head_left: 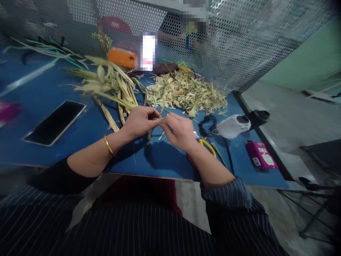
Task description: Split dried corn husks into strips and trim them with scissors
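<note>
My left hand (140, 121) and my right hand (179, 131) meet over the blue table (87, 131), fingers pinched together on a thin pale dried leaf strip (155, 128) that hangs a little below them. A gold bangle (108, 145) circles my left wrist. Just behind my hands lies a bundle of long green-yellow leaves (109, 85) and a heap of shredded dry leaf scraps (185, 92).
A dark phone (54, 122) lies at the left. Yellow-handled pliers (207, 145), a white thread spool (233, 126), black cord and a pink box (260, 155) sit at the right. An orange pouch (122, 57) rests by a perforated metal screen (239, 42). The table's edge runs along the front.
</note>
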Tool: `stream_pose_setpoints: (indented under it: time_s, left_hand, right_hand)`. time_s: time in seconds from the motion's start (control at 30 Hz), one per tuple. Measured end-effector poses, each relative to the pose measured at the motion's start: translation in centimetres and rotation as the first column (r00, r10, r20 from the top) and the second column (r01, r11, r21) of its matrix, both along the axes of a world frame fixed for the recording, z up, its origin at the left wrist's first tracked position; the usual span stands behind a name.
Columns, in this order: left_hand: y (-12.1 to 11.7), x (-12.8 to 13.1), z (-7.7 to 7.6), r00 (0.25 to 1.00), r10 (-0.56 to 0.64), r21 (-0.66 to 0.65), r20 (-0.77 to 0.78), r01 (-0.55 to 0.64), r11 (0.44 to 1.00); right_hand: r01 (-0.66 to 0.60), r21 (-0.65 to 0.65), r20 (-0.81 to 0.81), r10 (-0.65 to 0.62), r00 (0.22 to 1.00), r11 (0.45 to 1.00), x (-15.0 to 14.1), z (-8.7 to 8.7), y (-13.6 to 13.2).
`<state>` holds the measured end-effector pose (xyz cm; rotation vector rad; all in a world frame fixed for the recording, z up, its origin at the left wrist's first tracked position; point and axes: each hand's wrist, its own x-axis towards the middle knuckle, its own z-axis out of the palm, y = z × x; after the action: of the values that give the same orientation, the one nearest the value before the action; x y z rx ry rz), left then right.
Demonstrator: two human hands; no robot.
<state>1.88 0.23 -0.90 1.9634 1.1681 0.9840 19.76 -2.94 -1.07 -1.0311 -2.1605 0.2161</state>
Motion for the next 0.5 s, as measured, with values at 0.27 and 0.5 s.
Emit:
stream_pose_setpoints:
  time_s: [0.27,0.5]
  left_hand:
    - [-0.6,-0.6,2.0,0.891,-0.369,-0.263,0.264,0.435,0.861]
    - [0.1,0.2,0.7,0.908,0.009,-0.194,0.418,0.080,0.978]
  right_hand:
    - [-0.101,-0.521,-0.470,-0.186,0.863,0.848,1.4,0.2,2.0]
    - [-0.050,-0.539,-0.439,-0.229,0.869,0.841,-0.2,-1.1,1.4]
